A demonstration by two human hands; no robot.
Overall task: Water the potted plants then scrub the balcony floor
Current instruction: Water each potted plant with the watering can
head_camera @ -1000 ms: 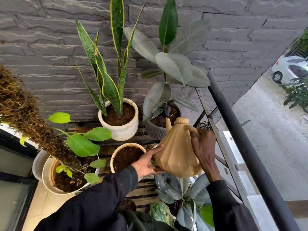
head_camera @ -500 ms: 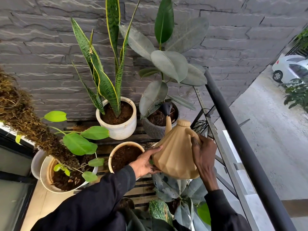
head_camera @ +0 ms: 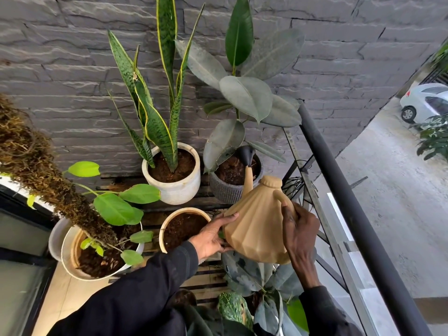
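A tan faceted watering can point(head_camera: 257, 221) is tilted forward, its black spout head point(head_camera: 247, 155) over the soil of the grey ribbed pot point(head_camera: 226, 191) that holds the rubber plant point(head_camera: 244, 98). My right hand point(head_camera: 299, 231) grips the can's handle. My left hand point(head_camera: 212, 235) supports the can's left side and base with its fingers spread. A snake plant point(head_camera: 155, 112) stands in a white pot point(head_camera: 177, 190) to the left. In front of it sits a tan pot of bare soil point(head_camera: 169, 220).
A big white pot point(head_camera: 70, 265) with a mossy pole point(head_camera: 36, 161) and light green leaves stands at the left. More leafy plants point(head_camera: 254, 287) lie under the can. A black railing point(head_camera: 344, 207) runs along the right, a grey stone wall point(head_camera: 72, 69) behind. The pots stand on wooden slats point(head_camera: 206, 284).
The can has shifted slightly forward and tilted, bringing the spout head further over the grey pot's soil. Both hands keep their hold.
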